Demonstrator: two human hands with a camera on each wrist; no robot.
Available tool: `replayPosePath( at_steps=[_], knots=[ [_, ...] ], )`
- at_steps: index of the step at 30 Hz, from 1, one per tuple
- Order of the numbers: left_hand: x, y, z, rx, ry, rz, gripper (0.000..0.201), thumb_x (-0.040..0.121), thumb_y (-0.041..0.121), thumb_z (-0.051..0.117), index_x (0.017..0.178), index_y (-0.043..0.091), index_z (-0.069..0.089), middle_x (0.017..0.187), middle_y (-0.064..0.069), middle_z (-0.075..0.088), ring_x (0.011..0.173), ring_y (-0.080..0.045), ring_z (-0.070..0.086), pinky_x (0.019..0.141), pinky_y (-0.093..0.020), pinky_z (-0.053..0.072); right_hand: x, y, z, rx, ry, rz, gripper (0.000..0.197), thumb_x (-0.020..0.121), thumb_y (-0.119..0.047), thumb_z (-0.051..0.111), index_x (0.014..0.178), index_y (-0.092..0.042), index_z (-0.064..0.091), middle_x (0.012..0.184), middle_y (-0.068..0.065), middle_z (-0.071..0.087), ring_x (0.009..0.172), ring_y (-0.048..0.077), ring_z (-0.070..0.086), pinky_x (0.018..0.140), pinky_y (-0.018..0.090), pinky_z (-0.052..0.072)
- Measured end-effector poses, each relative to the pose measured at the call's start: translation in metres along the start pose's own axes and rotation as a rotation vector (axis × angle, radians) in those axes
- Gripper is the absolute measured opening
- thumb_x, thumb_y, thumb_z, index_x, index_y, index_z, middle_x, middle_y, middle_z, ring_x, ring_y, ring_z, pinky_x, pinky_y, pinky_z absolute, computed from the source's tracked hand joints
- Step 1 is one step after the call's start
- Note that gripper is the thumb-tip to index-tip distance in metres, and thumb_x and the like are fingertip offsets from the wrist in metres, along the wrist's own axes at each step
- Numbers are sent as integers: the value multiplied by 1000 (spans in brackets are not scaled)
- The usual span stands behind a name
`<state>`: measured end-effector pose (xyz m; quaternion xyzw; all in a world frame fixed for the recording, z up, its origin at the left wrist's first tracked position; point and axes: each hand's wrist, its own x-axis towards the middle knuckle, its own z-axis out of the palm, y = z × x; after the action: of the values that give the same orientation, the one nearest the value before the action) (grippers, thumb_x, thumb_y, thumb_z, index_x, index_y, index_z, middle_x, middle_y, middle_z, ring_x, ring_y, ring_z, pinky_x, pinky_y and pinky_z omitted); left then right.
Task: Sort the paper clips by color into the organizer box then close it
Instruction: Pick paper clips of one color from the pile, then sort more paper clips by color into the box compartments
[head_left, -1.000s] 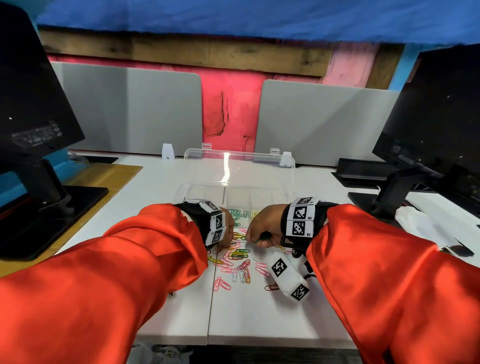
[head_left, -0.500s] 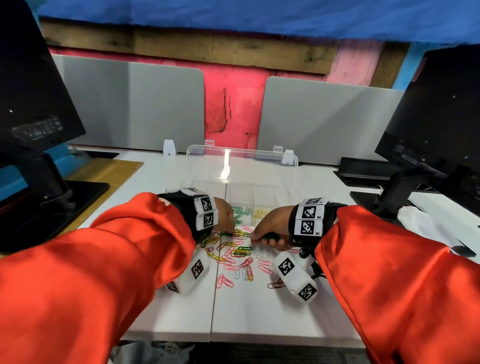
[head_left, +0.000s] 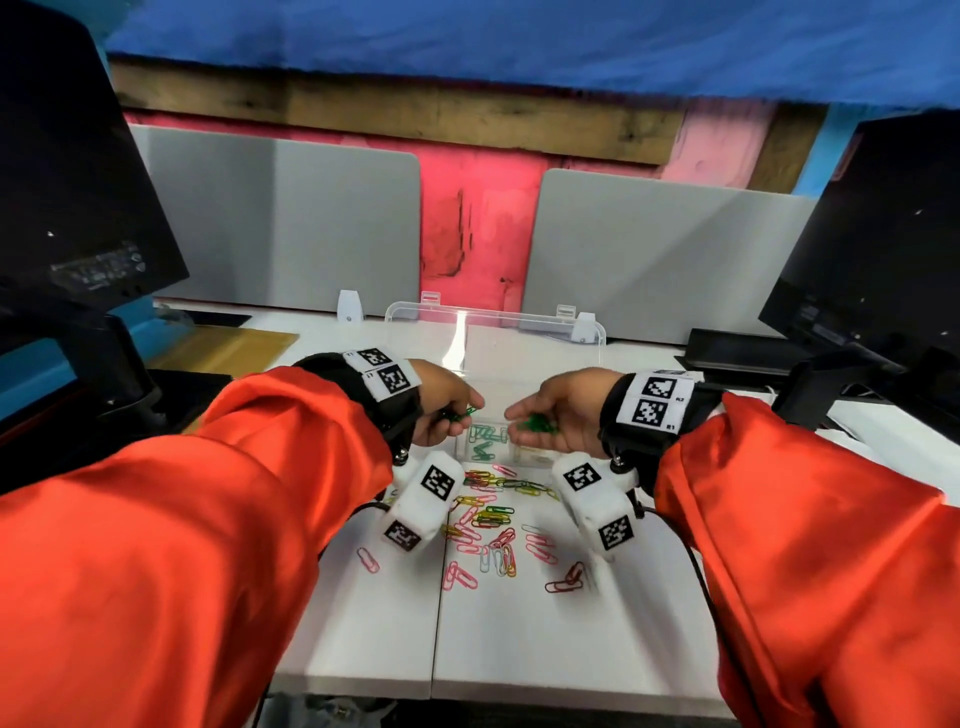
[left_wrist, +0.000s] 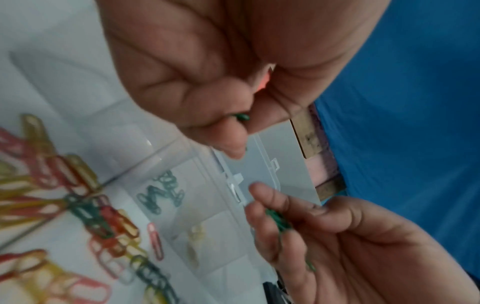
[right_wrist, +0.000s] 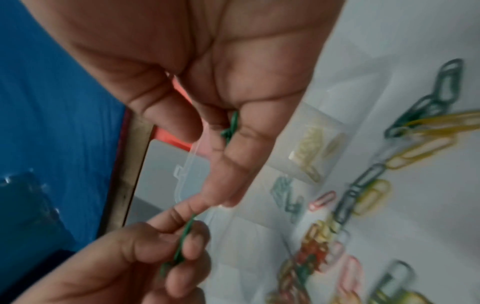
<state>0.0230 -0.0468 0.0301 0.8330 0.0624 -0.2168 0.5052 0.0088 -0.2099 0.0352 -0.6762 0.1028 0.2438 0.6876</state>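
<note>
1. Left of the organizer box (head_left: 597, 338), a black monitor (head_left: 78, 182) stands on its base at the desk's far left edge, with a brown mat (head_left: 223, 348) on the surface between that base and the box.
2. The left hand (head_left: 441, 410) hovers over the box's left front part, its fingers curled and its thumb and fingertips pinching a green paper clip (head_left: 460, 414) (the left wrist view shows only the clip's tip poking out between them).
3. The organizer box is clear plastic and sits mid-desk, its lid (head_left: 493, 332) hinged up at the back and standing open. In its front row, one compartment holds green clips (head_left: 485, 440); the compartment just to the right holds pale yellowish clips (right_wrist: 310, 152), blurred in every view.
4. The right hand (head_left: 563, 415) is palm-up over the box's right front part, fingers loosely cupped round a small bunch of green clips (head_left: 537, 426) lying on them.
5. In front of the box, on the white desk (head_left: 519, 649), lies the unsorted pile of clips (head_left: 493, 519): pink, yellow, green, red and a few white, some linked into short chains, with a lone pink clip (head_left: 368, 559) off to the pile's left.
6. Right of the box, a second black monitor (head_left: 883, 234) stands on the desk.
7. Behind the box, two grey divider panels (head_left: 280, 228) stand on the desk's back edge, with a red-painted wall (head_left: 478, 223) showing in the gap between them and a wooden beam above.
</note>
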Motion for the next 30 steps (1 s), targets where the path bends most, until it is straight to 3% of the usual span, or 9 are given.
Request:
replayPosePath(
  at_steps=[2, 6, 10, 13, 16, 19, 23, 26, 30],
  knots=[
    [4, 8, 5, -105, -2, 2, 31, 93, -2, 26, 83, 10, 52, 66, -6, 45, 47, -9, 44, 33, -11, 34, 5, -9, 0, 102, 37, -46, 36, 88, 11, 20, 109, 9, 48, 104, 23, 52, 99, 36, 58, 46, 26, 57],
    [17, 22, 12, -283, 39, 4, 25, 92, -3, 35, 76, 6, 52, 70, -9, 49, 63, -15, 51, 56, -19, 51, 17, -21, 2, 90, 115, -93, 54, 83, 17, 9, 124, 14, 45, 138, 32, 39, 129, 42, 43, 90, 37, 49],
    [31, 32, 19, -302, 90, 27, 16, 89, 10, 52, 74, 5, 48, 70, -12, 52, 58, -20, 49, 63, -29, 47, 36, -24, 5, 41, 194, -77, 51, 83, 18, 11, 120, 12, 47, 124, 30, 48, 128, 34, 46, 100, 35, 45],
    [37, 33, 23, -271, 136, 73, 18, 89, 17, 56, 76, 7, 48, 68, -7, 44, 54, -15, 38, 56, -24, 37, 39, -25, 6, 45, 179, -56, 47, 90, 15, 19, 127, 9, 46, 82, 17, 46, 124, 23, 48, 111, 33, 36],
    [37, 32, 23, -262, 138, 110, 13, 88, 21, 58, 90, 9, 54, 71, -5, 43, 56, -14, 37, 57, -24, 35, 41, -21, 8, 3, 165, -74, 42, 91, 12, 27, 130, 11, 44, 79, 15, 46, 103, 22, 51, 96, 30, 45],
    [31, 30, 19, -231, 98, 169, 16, 91, 14, 53, 76, 15, 52, 71, -2, 41, 60, -11, 35, 59, -21, 30, 37, -15, 9, -8, 170, -99, 39, 92, 9, 24, 114, 4, 55, 86, 15, 53, 79, 20, 53, 75, 24, 47],
    [13, 24, 11, -108, 97, 273, 29, 93, 1, 44, 69, 16, 51, 70, -1, 47, 61, -9, 42, 58, -20, 35, 20, -12, 7, -96, 157, -204, 50, 89, 16, 19, 128, 8, 49, 136, 27, 49, 135, 35, 41, 94, 28, 47],
    [-7, 12, 4, 121, 75, 320, 24, 88, -1, 50, 74, 19, 56, 69, 0, 55, 56, -9, 53, 50, -17, 44, 5, -13, 4, -182, 141, -221, 41, 91, 14, 21, 104, 2, 58, 98, 19, 61, 102, 34, 59, 60, 19, 40],
    [-32, -13, 3, 509, 3, 293, 23, 82, 6, 60, 73, 26, 59, 65, 3, 61, 36, 2, 52, 37, -10, 40, -16, 4, -1, -524, 161, -196, 32, 93, 8, 38, 73, -11, 54, 69, 5, 53, 59, 15, 52, 48, 19, 48]
  ],
)
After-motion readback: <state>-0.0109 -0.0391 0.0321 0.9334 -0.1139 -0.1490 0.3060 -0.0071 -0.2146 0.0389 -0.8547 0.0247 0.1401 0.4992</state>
